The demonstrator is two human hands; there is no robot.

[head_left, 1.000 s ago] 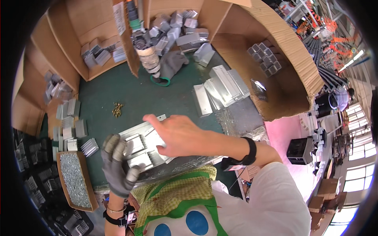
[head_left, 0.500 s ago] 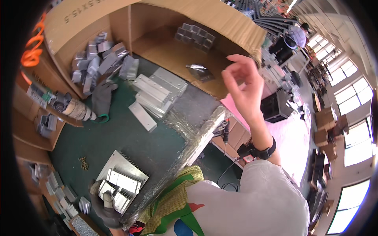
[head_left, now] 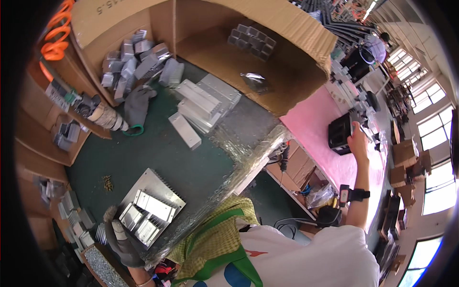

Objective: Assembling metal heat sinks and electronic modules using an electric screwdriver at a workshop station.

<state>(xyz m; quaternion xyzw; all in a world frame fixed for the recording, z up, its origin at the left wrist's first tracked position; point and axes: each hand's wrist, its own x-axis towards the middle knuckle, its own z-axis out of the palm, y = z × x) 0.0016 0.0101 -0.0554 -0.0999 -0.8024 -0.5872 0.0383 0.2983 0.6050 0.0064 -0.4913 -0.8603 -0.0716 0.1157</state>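
Note:
My left hand [head_left: 122, 239], in a grey glove, is open beside the metal parts at the lower left, its fingers stretched out along their edge. A large finned heat sink plate [head_left: 153, 184] lies there, carrying smaller silver heat sinks [head_left: 154, 206]. My bare right hand [head_left: 358, 142] is far out to the right, at the right edge of a black bin [head_left: 338, 135] on a pink surface. Its fingers look curled together; what they hold, if anything, is hidden. A dark band with a small device circles that wrist.
Small brass-coloured screws [head_left: 107, 182] lie on the green table. Behind them are stacked metal bars [head_left: 198, 100], a loose grey glove [head_left: 137, 107] and piled heat sinks [head_left: 138, 62] by a cardboard box [head_left: 205, 45]. An orange coiled hose [head_left: 55, 48] hangs at left.
My right hand has swung outward and down to the black bin from above the pink surface's edge. My left hand has slid off the small heat sinks to their left side. The view has shifted.

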